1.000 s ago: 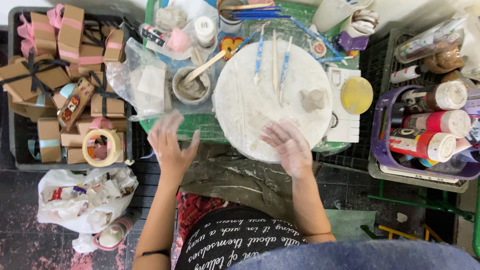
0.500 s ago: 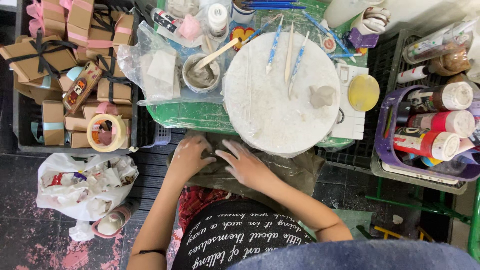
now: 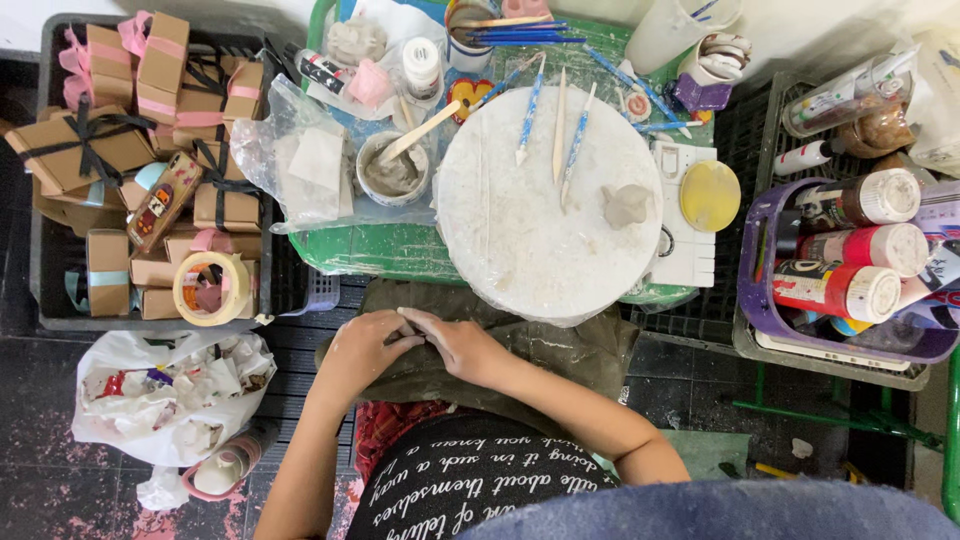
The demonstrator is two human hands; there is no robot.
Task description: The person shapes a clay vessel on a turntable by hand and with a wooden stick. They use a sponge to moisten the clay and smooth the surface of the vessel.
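Note:
My left hand (image 3: 358,352) and my right hand (image 3: 462,346) meet on an olive-green cloth (image 3: 570,352) across my lap. The left fingers curl over the tips of the right fingers, and I see nothing else held between them. Just beyond the hands a round white board (image 3: 530,240) lies on a green tray (image 3: 345,250). On the board's right side sits a small grey clay lump (image 3: 627,203). Several blue-handled and wooden modelling tools (image 3: 560,120) lie on its far part.
A bowl of grey slip with a wooden stick (image 3: 392,172) stands left of the board, a yellow disc (image 3: 710,195) to its right. A purple basket (image 3: 752,262) of paint bottles is at right. At left are a black crate (image 3: 52,322) of brown ribboned boxes, a tape roll (image 3: 212,288) and a white bag (image 3: 170,395).
Both hands dropped from in front of the board onto the cloth, then drew together until the fingers touch. The view has shifted a little.

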